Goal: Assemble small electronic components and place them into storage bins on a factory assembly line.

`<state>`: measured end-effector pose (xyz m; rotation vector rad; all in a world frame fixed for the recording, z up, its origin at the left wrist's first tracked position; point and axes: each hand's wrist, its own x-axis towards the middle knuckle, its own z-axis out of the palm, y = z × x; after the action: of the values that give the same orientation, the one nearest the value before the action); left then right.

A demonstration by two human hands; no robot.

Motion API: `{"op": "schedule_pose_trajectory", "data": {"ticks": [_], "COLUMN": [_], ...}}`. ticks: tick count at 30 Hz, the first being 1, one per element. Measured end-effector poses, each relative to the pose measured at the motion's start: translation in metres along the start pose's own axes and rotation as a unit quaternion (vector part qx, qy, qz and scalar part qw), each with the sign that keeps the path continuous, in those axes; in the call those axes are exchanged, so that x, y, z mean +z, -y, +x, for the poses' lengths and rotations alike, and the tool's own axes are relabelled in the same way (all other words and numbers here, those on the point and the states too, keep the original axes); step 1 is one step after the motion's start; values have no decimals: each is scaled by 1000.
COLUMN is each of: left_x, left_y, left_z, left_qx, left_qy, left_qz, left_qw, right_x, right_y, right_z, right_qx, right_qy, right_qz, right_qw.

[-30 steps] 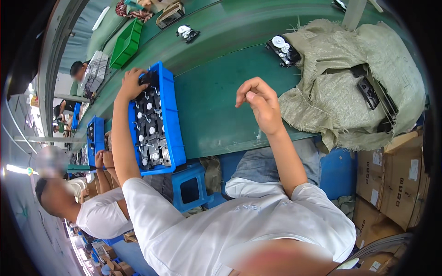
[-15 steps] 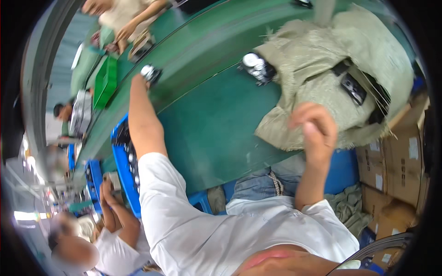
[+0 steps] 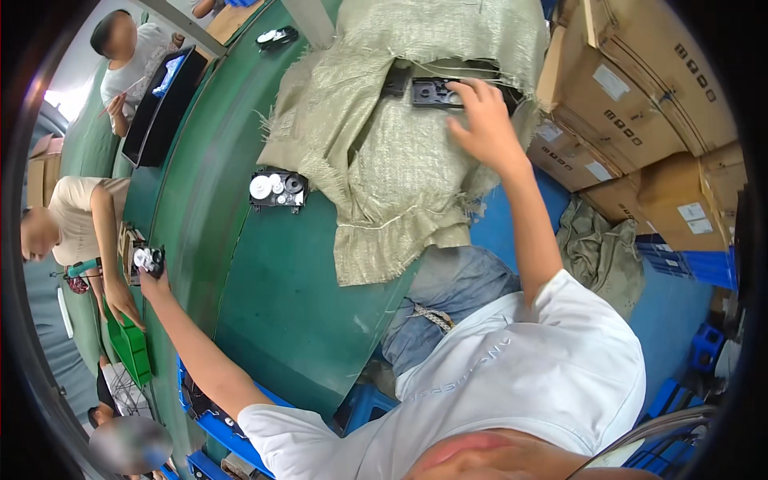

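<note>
My left hand (image 3: pixel 155 283), arm stretched out over the green belt, is closed around a black gear assembly (image 3: pixel 149 258) with white gears. My right hand (image 3: pixel 490 128) is open at the mouth of a woven sack (image 3: pixel 424 172), thumb and fingers apart. Its fingertips reach the right end of a black plastic housing (image 3: pixel 433 93) lying in the sack's opening; whether they touch it I cannot tell. Between the hands, a second gear assembly (image 3: pixel 278 190) with white gears lies on the green surface beside the sack.
Another gear assembly (image 3: pixel 277 38) sits farther along the belt. Across it, a co-worker's arm (image 3: pixel 112 248) reaches toward a green crate (image 3: pixel 128 344); a black bin (image 3: pixel 160 108) stands beyond. Cardboard boxes (image 3: pixel 640 80) are stacked at right, and a blue tray (image 3: pixel 228 428) is below my left arm.
The view has turned toward the right. My right hand has gone from near the sack's front edge to the black housing in its opening. My left hand still holds the gear assembly.
</note>
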<state>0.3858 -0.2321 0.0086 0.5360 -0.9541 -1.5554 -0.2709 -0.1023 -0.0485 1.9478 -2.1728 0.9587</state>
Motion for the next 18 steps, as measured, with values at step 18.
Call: {"op": "schedule_pose_trajectory", "data": {"ticks": [18], "left_x": [327], "left_y": [159], "left_z": [-62], "left_qx": [188], "left_qy": [-145], "left_qz": [-289], "left_qw": [928], "right_x": [12], "right_y": [9], "right_z": [14], "right_qx": [20], "right_qy": [118], "right_qz": [6], "right_qw": [993]}}
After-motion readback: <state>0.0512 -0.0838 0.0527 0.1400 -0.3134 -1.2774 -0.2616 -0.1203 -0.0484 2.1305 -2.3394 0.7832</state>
